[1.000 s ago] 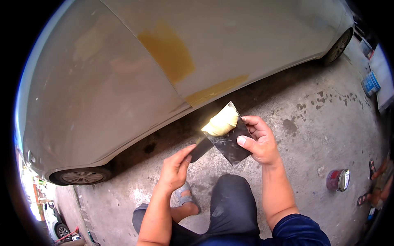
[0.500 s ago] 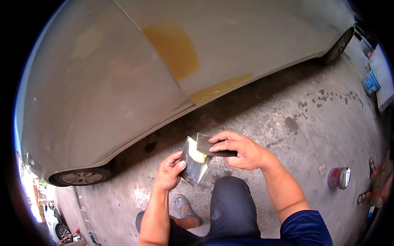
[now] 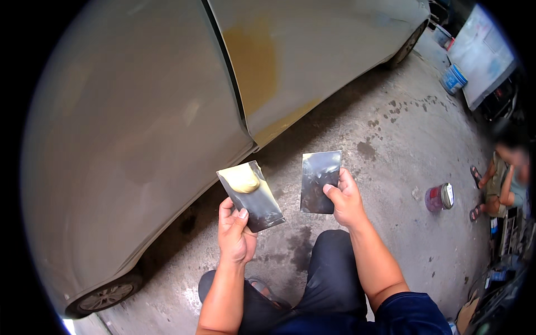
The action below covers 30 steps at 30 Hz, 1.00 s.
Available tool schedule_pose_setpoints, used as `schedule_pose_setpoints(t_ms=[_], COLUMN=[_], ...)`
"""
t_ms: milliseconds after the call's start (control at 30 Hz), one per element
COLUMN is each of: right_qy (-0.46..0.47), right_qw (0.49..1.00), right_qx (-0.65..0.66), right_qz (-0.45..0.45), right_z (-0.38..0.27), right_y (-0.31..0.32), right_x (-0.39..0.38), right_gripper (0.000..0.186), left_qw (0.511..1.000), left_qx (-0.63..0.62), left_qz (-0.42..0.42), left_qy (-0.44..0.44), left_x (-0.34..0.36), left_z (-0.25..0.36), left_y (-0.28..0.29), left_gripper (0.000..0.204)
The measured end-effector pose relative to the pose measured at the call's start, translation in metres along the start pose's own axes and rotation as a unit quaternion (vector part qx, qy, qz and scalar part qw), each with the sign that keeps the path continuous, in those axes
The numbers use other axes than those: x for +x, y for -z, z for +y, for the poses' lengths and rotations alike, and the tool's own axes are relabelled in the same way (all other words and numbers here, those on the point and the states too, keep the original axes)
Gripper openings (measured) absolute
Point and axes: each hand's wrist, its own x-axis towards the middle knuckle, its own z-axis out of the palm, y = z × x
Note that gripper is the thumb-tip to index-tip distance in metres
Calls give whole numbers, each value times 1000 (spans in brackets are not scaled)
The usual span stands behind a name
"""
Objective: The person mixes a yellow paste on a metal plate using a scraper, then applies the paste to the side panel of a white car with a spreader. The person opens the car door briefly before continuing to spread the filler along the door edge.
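Note:
My left hand (image 3: 237,237) grips a dark, flat putty spreader (image 3: 261,211), its thumb lying on the face. A lump of pale yellow putty (image 3: 242,180) sits at that spreader's upper end. In my right hand (image 3: 347,200) is a second dark putty spreader (image 3: 319,187), held upright with a thin pale smear along its top edge. The two spreaders are apart. Beyond them stands a grey-beige car (image 3: 151,106) with a mustard-yellow patch (image 3: 250,64) on one panel, beside a dark gap (image 3: 228,58) between panels.
A dark red tin (image 3: 439,197) stands on the stained concrete floor (image 3: 385,167) to the right. Farther off are a blue bucket (image 3: 453,79) and a pale panel (image 3: 483,53). Another person (image 3: 502,178) is low at the right edge. My knees (image 3: 334,268) are below my hands.
My hands have moved apart, separating the spreaders, which touched at the putty before. The right spreader has turned upright. My view has shifted, and the gap between the car panels looks wider.

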Motion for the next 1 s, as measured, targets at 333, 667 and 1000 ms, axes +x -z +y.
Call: schedule_pose_setpoints(t_ms=[333, 667, 1000], right_qy=[18, -21, -135], right_qw=[924, 947, 990], right_qx=[-382, -306, 1], right_qz=[-18, 96, 44], right_z=[-54, -48, -35], right_y=[-67, 23, 58], right_x=[-74, -125, -104], right_gripper=[37, 40, 26], left_qw=[994, 964, 917], left_qx=[-36, -18, -5], left_qz=[-28, -110, -208], left_qy=[102, 240, 341], left_x=[6, 26, 27], left_z=[-12, -31, -40], left_y=[-15, -43, -62], left_gripper=[39, 36, 37])
